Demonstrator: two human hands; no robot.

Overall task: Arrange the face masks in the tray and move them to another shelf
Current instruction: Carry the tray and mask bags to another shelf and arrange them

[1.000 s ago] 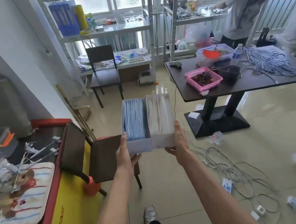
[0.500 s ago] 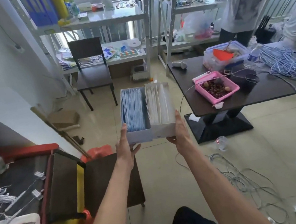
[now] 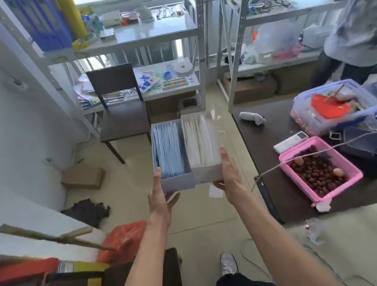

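I carry two open trays side by side above the floor, touching along their long sides. My left hand point(image 3: 162, 195) grips the near end of the left tray point(image 3: 178, 181), thumb up against the end wall and fingers curled beneath. My right hand point(image 3: 230, 175) grips the right tray point(image 3: 207, 171) at its near right corner, thumb along the side wall, fingers under. The left tray is packed with blue masks point(image 3: 168, 146) standing on edge, the right one with white masks point(image 3: 198, 139) standing the same way.

To my right stands a dark table point(image 3: 289, 201). On it a pink basket point(image 3: 343, 187) holds dark brown fruit point(image 3: 314, 173) and two paler round pieces. Behind it a clear bin point(image 3: 350, 118) holds something red, with a white remote point(image 3: 290, 141) between the two.

Ahead, a left shelf point(image 3: 154, 34) carries blue binders point(image 3: 42, 20) and a yellow roll point(image 3: 70, 13), with a dark chair point(image 3: 120, 118) in front. Another person point(image 3: 365, 25) stands by the right shelf point(image 3: 285, 12). The floor is pale tile, and a cardboard box point(image 3: 82, 177) lies by the wall.
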